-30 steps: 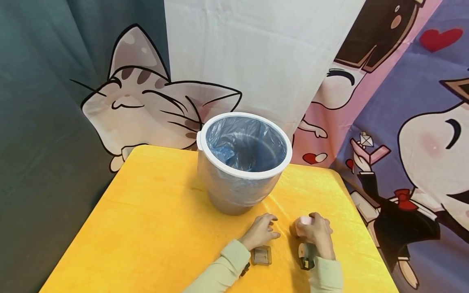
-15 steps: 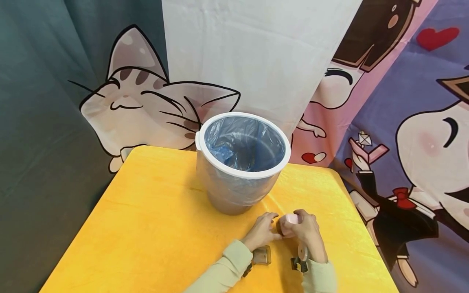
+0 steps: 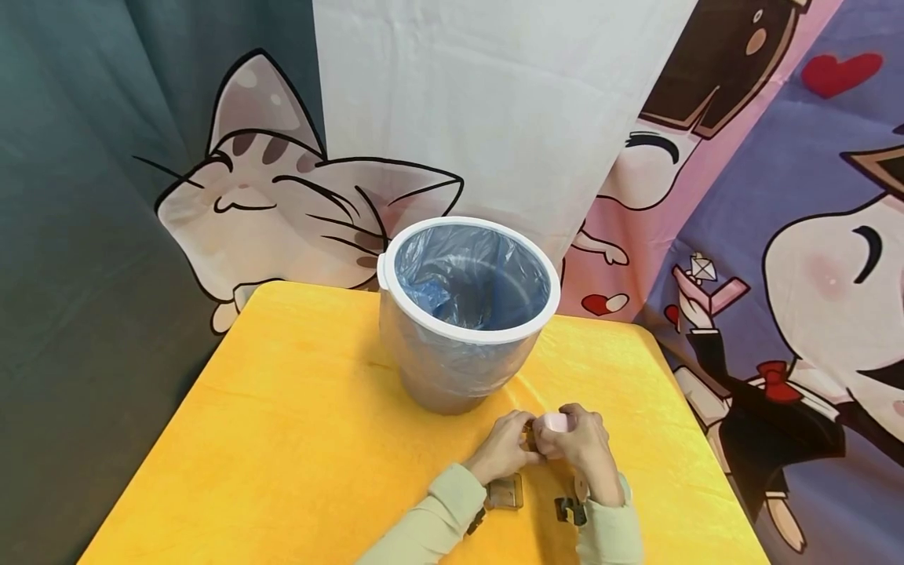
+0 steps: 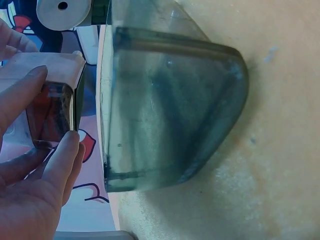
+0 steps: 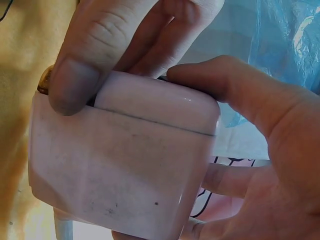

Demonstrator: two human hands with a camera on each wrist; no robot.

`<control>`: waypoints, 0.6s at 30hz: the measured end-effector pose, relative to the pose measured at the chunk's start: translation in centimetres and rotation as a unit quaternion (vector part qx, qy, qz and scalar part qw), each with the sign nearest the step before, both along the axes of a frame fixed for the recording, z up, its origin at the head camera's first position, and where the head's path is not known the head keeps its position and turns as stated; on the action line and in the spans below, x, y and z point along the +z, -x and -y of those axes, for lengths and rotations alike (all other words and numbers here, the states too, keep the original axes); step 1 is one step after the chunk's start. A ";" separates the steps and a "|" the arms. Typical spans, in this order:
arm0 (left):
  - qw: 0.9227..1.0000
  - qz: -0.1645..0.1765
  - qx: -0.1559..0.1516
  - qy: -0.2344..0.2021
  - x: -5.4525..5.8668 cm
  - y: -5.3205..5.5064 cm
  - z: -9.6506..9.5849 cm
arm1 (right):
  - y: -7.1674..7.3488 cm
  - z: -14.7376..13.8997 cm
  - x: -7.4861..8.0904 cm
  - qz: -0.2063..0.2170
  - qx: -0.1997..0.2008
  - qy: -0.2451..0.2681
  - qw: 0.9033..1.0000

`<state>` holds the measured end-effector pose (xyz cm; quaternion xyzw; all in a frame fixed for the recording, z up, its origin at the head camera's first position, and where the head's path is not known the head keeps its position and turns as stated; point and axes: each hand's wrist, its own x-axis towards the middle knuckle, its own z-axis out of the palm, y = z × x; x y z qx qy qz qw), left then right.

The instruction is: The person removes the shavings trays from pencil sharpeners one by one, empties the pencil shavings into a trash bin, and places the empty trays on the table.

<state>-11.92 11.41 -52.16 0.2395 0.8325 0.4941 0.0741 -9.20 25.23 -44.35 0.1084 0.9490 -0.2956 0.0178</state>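
Observation:
Both hands hold a small pink box [image 3: 556,424] just above the yellow table, in front of the bin. My right hand [image 3: 589,451] grips it from the right; in the right wrist view its curled thumb and fingers go round the pink box [image 5: 120,150], which has a seam near the top. My left hand [image 3: 501,447] pinches its other end, where a dark reddish translucent piece [image 4: 52,112] shows in the left wrist view. A smoky see-through container [image 4: 170,100] rests on the table near the left wrist. What lies inside the pink box is hidden.
A white-rimmed bin [image 3: 466,337] with a blue plastic liner [image 3: 431,294] stands behind the hands. A yellow cloth [image 3: 297,424] covers the table. Printed curtains [image 3: 494,102] hang behind it and at both sides.
The right hand has carried the pink box leftward to the left hand. The left hand, earlier apart from it with fingers half spread, now pinches its near end.

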 end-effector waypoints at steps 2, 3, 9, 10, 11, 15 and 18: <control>1.000 0.001 -0.002 0.000 -0.1 0.1 0.0 | 0.1 0.0 0.0 -0.003 -0.001 -0.001 1.000; 1.000 0.001 -0.004 -0.001 -0.1 0.1 0.0 | 0.1 0.0 0.0 -0.003 -0.001 -0.001 1.000; 0.999 -0.028 0.002 0.022 0.0 0.1 0.0 | 0.0 0.0 0.2 -0.011 -0.006 0.003 1.000; 0.999 -0.039 0.004 0.030 0.0 0.1 0.0 | 0.1 -0.1 0.2 -0.014 -0.006 0.004 1.000; 0.998 -0.047 0.005 0.037 0.1 0.1 0.1 | 0.1 -0.1 0.3 -0.017 -0.006 0.006 1.000; 0.996 -0.069 0.001 0.051 0.3 -0.1 0.2 | 0.2 -0.1 0.3 -0.031 0.003 0.013 0.999; 0.996 -0.068 -0.002 0.050 0.3 -0.2 0.4 | 0.3 -0.1 0.3 -0.030 0.010 0.015 0.999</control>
